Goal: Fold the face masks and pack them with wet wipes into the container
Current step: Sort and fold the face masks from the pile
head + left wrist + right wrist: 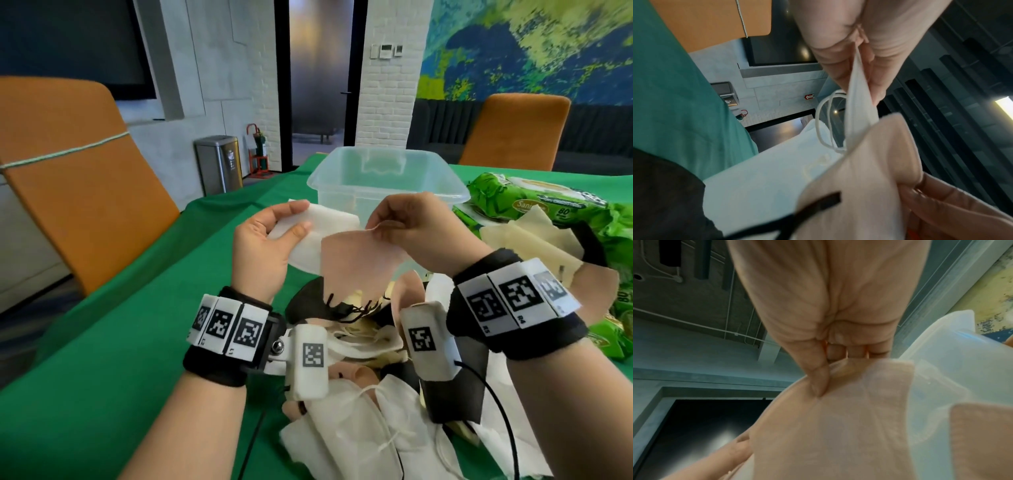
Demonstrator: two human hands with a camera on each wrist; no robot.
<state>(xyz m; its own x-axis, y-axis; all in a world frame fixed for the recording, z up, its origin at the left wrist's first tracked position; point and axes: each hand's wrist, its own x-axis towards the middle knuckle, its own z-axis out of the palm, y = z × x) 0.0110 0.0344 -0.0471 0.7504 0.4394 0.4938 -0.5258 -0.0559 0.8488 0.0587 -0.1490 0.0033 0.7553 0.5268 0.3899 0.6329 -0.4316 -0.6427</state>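
Note:
My left hand (274, 236) is raised above the table and grips a folded white face mask (322, 222) between thumb and fingers; the left wrist view shows that white mask (858, 104) edge-on with its ear loops hanging. My right hand (407, 226) pinches the top edge of a pink face mask (359, 263), which hangs in front of the clear plastic container (387, 178). In the right wrist view the thumb presses into the pink mask (838, 426) beside the container's wall (951, 369). A heap of white, pink and black masks (359, 394) lies below my wrists.
Green packs of wet wipes (534, 202) lie right of the container, with cream masks (524, 240) spread in front of them. A green cloth (120, 359) covers the table. Orange chairs stand at the left (75, 171) and far right (517, 130).

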